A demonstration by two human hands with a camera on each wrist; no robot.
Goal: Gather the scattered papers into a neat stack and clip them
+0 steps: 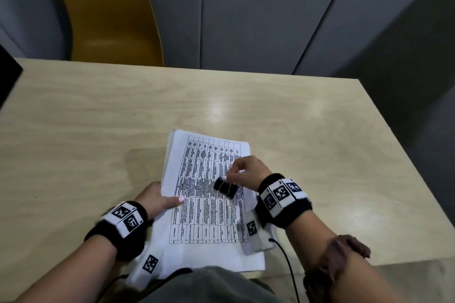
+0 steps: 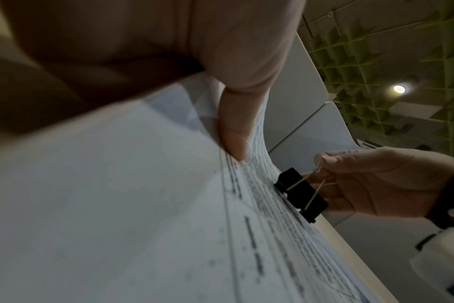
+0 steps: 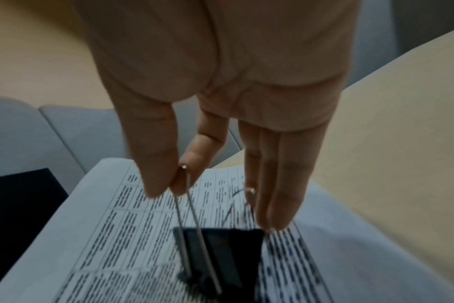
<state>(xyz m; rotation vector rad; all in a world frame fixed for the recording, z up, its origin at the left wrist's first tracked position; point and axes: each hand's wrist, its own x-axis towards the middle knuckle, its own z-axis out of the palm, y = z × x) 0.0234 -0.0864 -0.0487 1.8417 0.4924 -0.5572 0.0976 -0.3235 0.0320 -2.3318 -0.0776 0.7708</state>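
A stack of white papers (image 1: 204, 209) printed with a table lies near the table's front edge, partly over my lap. My left hand (image 1: 160, 200) grips its left edge, thumb on top (image 2: 233, 127), fingers underneath. A black binder clip (image 1: 225, 187) with silver wire handles sits over the printed sheet (image 3: 132, 225) near its right side. My right hand (image 1: 242, 172) pinches one wire handle between thumb and forefinger (image 3: 174, 180); the clip (image 3: 220, 256) hangs below, the other fingers straight beside it. From the left wrist, the clip (image 2: 301, 194) touches the paper (image 2: 143, 205). Whether it bites the sheets is unclear.
The light wooden table (image 1: 98, 130) stretches away beyond the papers. A yellow chair (image 1: 110, 19) stands behind its far edge, and a dark object (image 1: 7, 79) pokes in at the far left. A cable (image 1: 288, 268) runs from my right wrist.
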